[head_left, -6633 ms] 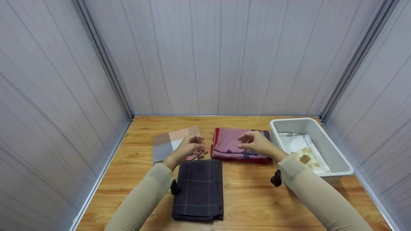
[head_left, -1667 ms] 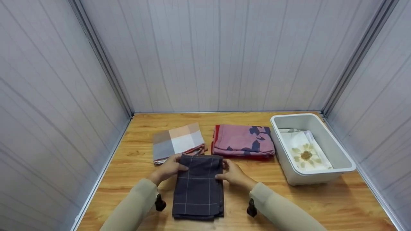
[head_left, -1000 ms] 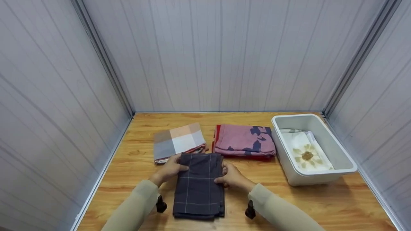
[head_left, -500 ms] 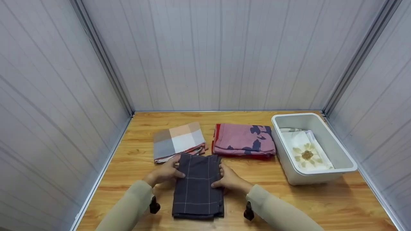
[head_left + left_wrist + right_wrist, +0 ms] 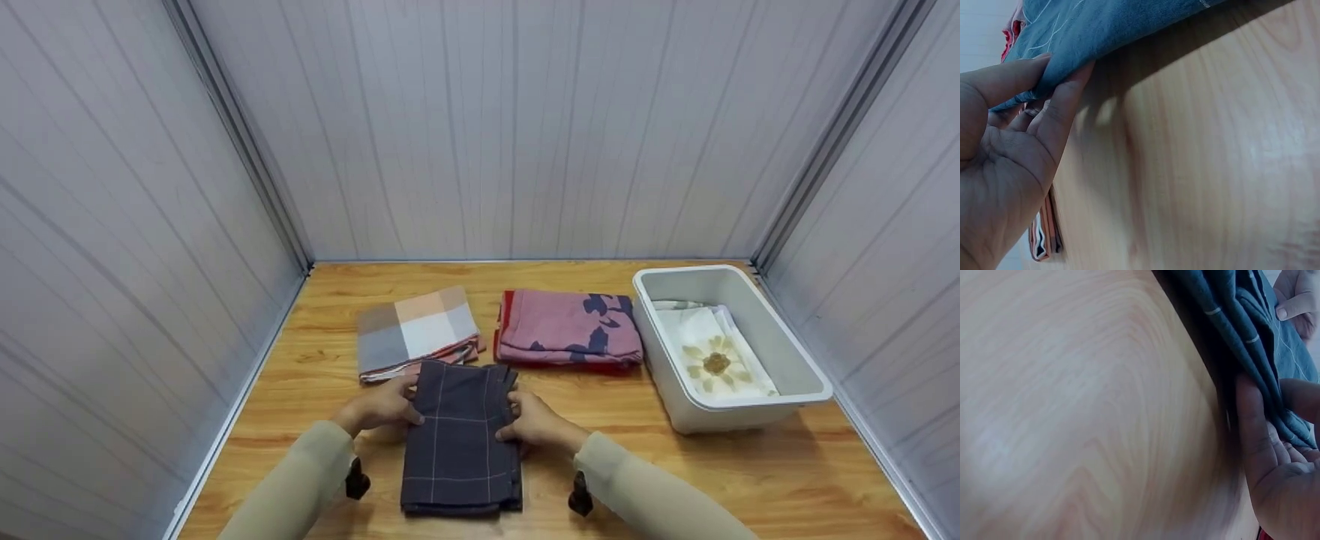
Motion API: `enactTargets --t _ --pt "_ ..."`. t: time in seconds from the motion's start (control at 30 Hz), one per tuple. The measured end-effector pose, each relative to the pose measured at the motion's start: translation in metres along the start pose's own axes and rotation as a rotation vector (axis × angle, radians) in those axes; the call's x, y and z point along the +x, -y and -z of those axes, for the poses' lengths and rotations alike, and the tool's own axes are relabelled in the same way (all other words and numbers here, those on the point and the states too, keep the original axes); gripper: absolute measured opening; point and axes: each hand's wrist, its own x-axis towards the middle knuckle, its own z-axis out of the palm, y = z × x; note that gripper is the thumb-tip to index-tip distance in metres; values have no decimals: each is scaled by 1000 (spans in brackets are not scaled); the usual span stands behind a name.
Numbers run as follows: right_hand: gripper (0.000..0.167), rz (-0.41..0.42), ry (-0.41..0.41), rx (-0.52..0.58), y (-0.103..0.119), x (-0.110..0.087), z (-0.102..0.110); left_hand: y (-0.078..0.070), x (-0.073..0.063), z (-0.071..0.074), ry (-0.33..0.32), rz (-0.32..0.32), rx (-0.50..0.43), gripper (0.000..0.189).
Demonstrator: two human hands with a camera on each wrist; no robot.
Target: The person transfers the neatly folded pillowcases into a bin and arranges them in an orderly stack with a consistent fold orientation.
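A folded dark checked cloth [image 5: 461, 450] lies on the wooden table in front of me, its far end slightly raised. My left hand [image 5: 382, 406] pinches its left edge, thumb on top and fingers underneath, as the left wrist view shows with the cloth's edge [image 5: 1100, 28]. On the opposite side my right hand [image 5: 540, 421] grips the right edge, where several folded layers [image 5: 1241, 332] run between thumb and fingers in the right wrist view. Just beyond the cloth's far end lies a folded checked cloth [image 5: 420, 330] in grey, white and peach.
A pink folded cloth [image 5: 562, 322] with dark patches, red underneath, lies at the back centre. Right of it stands a white plastic bin [image 5: 679, 409] holding a white cloth with a flower print [image 5: 716, 364]. Panel walls [image 5: 480, 135] enclose the table [image 5: 330, 300] at back and sides.
From hovering apart over the table, both hands came down to the dark cloth's edges and took hold. Over the last second they slid slightly toward me along it.
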Motion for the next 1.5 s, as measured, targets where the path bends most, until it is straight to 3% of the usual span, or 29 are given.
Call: enactTargets --t 0.17,0.4,0.7,1.23,1.5 --pt "53 15 -19 18 5 1 6 -9 2 3 30 -33 3 83" --pt "49 55 -65 63 18 3 20 -32 10 5 -33 18 33 76" --pt "44 21 -113 31 35 0 45 -59 22 3 -73 -14 23 66" --pt "45 -68 -167 10 53 -8 80 -77 39 -17 -192 -85 -48 51" --pt "35 -45 -193 -51 58 -11 92 -82 48 -23 -225 -121 -86 44"
